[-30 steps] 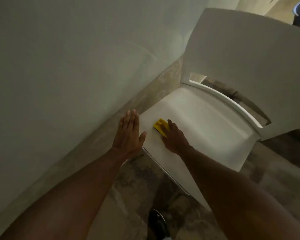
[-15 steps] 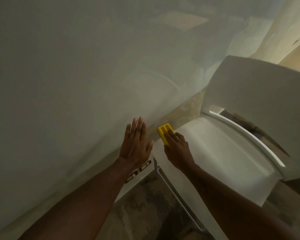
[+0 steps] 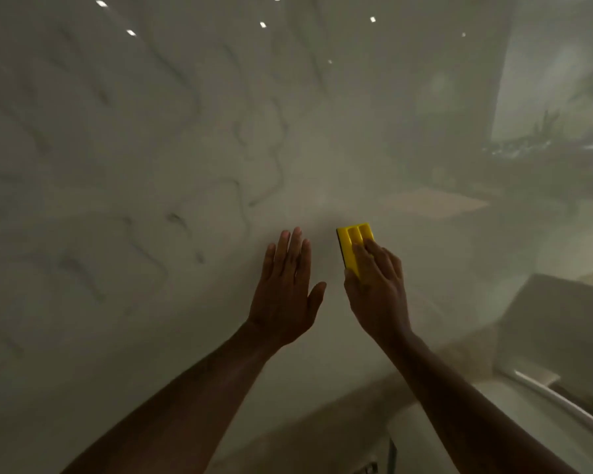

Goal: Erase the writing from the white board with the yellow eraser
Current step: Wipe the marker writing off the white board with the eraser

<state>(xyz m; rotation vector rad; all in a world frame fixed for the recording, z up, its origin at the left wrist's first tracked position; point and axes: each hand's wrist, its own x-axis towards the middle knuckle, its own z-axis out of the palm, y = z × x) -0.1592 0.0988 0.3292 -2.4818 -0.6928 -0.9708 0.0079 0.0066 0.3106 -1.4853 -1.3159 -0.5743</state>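
Head view, the only one I have: my right hand (image 3: pixel 377 292) holds the eraser (image 3: pixel 354 246), fingers laid over its yellow back and thumb along its side, the dark felt face turned to the board (image 3: pixel 151 148). The eraser sits low on the board, right of centre and above the bottom edge. I cannot tell whether the felt presses the surface or hangs just off it. My left hand (image 3: pixel 285 292) is spread wide and flat, holding nothing, just beside the eraser on its left; it looks braced on the board, though contact is not certain.

Writing (image 3: pixel 254 172) shows as faint, blurred dark strokes across the left and middle of the board, above and left of both hands. A pale chair (image 3: pixel 562 336) stands at the lower right, well apart from the eraser.

I judge the step in hand to be the start of wiping, with nearly all the marks left to clear. The next move calls for firm pressure on the felt and a sweep up and left into the nearest strokes, with the flat hand shifted out of the eraser's path.
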